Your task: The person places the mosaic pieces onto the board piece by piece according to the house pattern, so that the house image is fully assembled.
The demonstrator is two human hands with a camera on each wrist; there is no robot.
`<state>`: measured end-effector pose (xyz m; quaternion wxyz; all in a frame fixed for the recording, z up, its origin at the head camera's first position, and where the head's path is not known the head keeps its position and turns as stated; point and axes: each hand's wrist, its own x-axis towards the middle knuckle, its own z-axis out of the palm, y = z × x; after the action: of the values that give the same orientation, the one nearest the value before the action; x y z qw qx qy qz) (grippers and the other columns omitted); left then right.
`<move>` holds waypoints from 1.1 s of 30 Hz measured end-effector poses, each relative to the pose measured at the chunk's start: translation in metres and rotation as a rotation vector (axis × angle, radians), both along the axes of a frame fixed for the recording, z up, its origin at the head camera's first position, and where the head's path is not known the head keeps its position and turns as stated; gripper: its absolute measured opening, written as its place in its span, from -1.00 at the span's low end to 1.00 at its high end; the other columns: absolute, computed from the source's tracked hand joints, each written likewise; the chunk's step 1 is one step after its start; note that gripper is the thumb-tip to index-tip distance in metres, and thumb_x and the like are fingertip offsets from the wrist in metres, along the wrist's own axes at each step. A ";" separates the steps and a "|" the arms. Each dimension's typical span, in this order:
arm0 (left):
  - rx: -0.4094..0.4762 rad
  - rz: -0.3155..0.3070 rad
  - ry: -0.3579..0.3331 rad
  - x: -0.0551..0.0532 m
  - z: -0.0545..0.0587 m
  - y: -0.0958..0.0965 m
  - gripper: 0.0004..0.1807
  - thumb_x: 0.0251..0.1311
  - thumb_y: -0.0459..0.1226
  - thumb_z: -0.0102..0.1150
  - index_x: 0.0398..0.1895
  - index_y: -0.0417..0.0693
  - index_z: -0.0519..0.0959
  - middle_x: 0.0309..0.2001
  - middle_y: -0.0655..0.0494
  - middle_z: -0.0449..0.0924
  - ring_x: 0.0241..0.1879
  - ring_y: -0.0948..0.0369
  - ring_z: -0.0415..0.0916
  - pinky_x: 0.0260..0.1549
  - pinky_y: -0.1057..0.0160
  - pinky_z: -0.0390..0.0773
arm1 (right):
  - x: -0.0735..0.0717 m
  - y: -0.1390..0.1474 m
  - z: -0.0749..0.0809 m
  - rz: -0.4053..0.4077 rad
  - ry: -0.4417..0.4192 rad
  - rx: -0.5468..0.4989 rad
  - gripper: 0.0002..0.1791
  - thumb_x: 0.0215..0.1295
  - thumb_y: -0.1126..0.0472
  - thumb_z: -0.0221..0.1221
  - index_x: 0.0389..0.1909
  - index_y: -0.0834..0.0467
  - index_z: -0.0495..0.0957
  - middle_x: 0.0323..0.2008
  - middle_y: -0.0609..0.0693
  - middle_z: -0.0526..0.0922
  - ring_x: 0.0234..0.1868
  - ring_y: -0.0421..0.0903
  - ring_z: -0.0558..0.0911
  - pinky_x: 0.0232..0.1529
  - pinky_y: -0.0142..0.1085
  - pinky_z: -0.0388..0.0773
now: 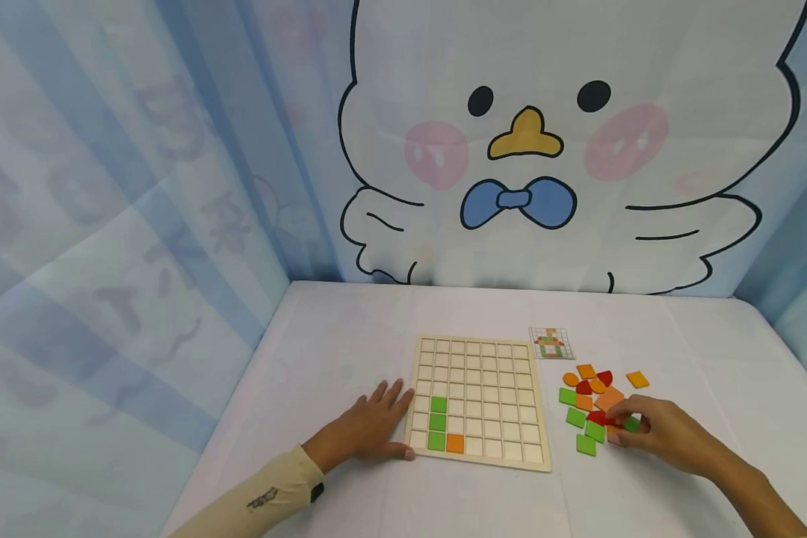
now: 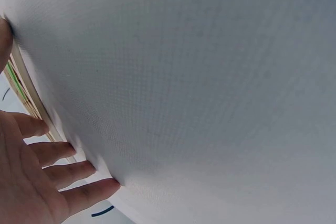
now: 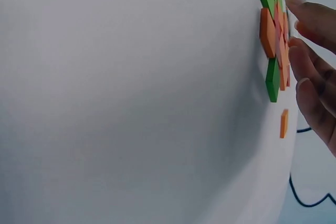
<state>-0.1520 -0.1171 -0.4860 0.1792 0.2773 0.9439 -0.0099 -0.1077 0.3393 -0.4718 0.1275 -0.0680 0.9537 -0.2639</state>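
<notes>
A wooden grid board (image 1: 474, 400) lies flat on the table. Three green squares (image 1: 438, 422) stand in a column near its left side, with an orange square (image 1: 455, 444) beside the lowest. Along the board's left edge rests my left hand (image 1: 371, 422), fingers spread and thumb at the near corner. The left wrist view shows its fingertips (image 2: 86, 169) on the cloth and board edge. My right hand (image 1: 666, 435), fingers loosely bent, hovers over a pile of flat tiles (image 1: 595, 432) in green, orange and red. Nothing shows between its fingertips (image 3: 299, 51) in the right wrist view; it covers some tiles.
A small pattern card (image 1: 551, 344) with a coloured figure on a grid lies beyond the board's far right corner. One orange tile (image 1: 637, 379) sits apart from the pile. A printed curtain (image 1: 524, 246) hangs behind the white-covered table (image 1: 350, 321).
</notes>
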 end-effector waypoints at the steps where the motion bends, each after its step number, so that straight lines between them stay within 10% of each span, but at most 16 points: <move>1: -0.001 0.000 0.000 0.000 0.000 0.000 0.12 0.02 0.45 0.04 0.56 0.07 0.03 0.57 -0.04 -0.05 0.51 -0.12 0.02 0.28 -0.16 0.34 | 0.000 0.002 -0.002 -0.003 -0.007 0.009 -0.62 0.05 0.03 0.43 -0.11 0.08 0.67 -0.25 -0.11 0.65 -0.51 -0.24 0.38 -0.50 -0.45 0.40; 33: 0.002 0.014 -0.003 0.001 0.000 0.000 0.12 0.03 0.45 0.03 0.56 0.09 0.01 0.57 -0.03 -0.06 0.52 -0.10 -0.01 0.30 -0.17 0.32 | 0.005 0.001 -0.010 -0.080 0.017 0.109 -0.65 0.03 0.12 0.43 -0.13 0.13 0.72 -0.34 -0.10 0.59 -0.43 -0.14 0.39 -0.50 -0.42 0.37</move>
<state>-0.1508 -0.1170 -0.4858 0.1805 0.2707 0.9456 -0.0071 -0.1024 0.3403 -0.4814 0.1125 -0.0249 0.9696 -0.2158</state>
